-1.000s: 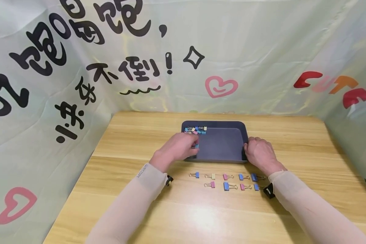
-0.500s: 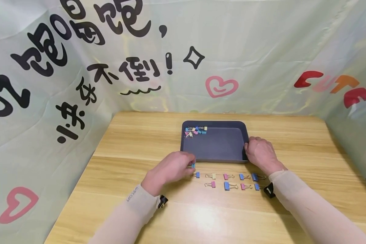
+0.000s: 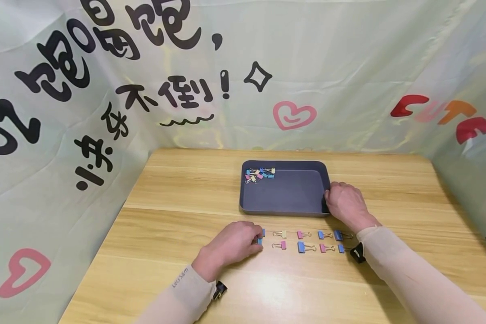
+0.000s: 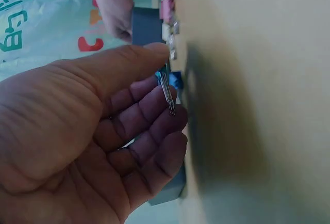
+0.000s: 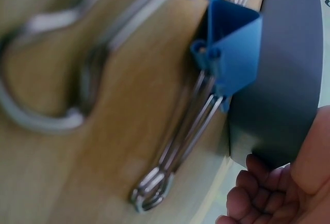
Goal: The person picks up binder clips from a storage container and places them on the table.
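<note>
So we've got two bare hands working well apart over a wooden table [image 3: 308, 292]. The left hand [image 3: 234, 243] pinches a small teal clip [image 3: 260, 241] between thumb and fingers, wire handles tucked in toward the palm. In the left wrist view we see it sits low, close to the tabletop, but we can't tell if the clip is touching wood.

Right by those fingertips, half hidden, there's a blue clip [image 3: 263, 232]. To the right of the left hand we count two rows of binder clips lying on the table. The farther row goes on with a yellow clip [image 3: 283, 234], a pink one, then two blues; the nearer one has a pink clip [image 3: 283, 245], a big blue clip [image 3: 301, 247], another pink and another blue, that last one just short of the right wrist.

The right hand [image 3: 347, 204] is clamped on the near right corner of a dark tray [image 3: 295, 193], fingers curled at its edge. The tray sits beyond the left hand and left of the right one, with a jumble of coloured clips [image 3: 260, 173] in its far left corner.
</note>
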A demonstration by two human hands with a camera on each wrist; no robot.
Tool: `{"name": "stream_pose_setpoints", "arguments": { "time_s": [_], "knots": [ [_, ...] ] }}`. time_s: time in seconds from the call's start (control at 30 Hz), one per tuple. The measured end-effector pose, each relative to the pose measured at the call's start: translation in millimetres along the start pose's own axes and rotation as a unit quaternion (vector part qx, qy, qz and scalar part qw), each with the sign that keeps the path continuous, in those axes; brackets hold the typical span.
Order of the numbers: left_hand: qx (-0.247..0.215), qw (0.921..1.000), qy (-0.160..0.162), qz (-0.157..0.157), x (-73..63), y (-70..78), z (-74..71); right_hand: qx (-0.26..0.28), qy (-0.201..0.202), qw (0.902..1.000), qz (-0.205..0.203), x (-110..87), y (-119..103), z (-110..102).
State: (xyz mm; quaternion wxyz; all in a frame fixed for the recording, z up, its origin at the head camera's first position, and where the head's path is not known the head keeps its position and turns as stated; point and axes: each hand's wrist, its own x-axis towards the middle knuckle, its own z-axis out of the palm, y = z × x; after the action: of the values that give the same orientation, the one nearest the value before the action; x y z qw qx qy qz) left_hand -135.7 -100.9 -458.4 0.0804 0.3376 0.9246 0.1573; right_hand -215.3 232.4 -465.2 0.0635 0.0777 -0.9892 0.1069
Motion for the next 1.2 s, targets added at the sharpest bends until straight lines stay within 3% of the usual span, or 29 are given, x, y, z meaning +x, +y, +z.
{"name": "stream_pose_setpoints", "arguments": {
  "time_s": [0.67,1.03,1.2],
  "knots": [
    [0.058,0.9976,0.037,0.000,1.2,11.1,14.6,-0.003,-0.006,1.0000,0.001,-0.8,-1,-1],
    [0.033,0.9986,0.038,-0.012,0.8,10.6,14.0,-0.009,-0.005,0.9999,0.002,-0.8,2,1],
    [0.004,0.9989,0.041,-0.023,-2.4,6.6,-1.1,-0.009,-0.007,0.9999,0.003,-0.8,1,1]
  ]
}}
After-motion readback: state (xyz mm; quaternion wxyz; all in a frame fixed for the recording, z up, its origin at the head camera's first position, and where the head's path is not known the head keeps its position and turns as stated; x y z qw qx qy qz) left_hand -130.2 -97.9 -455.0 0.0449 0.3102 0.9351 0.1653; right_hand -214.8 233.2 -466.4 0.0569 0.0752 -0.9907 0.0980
